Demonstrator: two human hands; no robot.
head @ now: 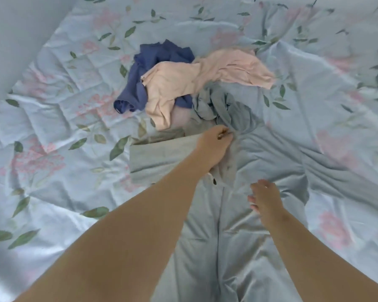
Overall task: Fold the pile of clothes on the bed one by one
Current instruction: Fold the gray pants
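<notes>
A pale blue-grey shirt [260, 162] lies spread on the bed in front of me, its far end bunched toward the pile. My left hand [214, 144] pinches its fabric near the collar, fingers curled. My right hand [264, 199] rests on the shirt lower down, fingers straight and spread. Behind, the pile holds a peach garment [183, 83] draped over a dark blue garment [159, 55]. A folded light green-grey piece [162, 155] lies flat under my left forearm.
The floral quilt [52, 127], white with pink flowers and green leaves, covers the bed all round. A pale wall or headboard [20, 29] rises at the upper left.
</notes>
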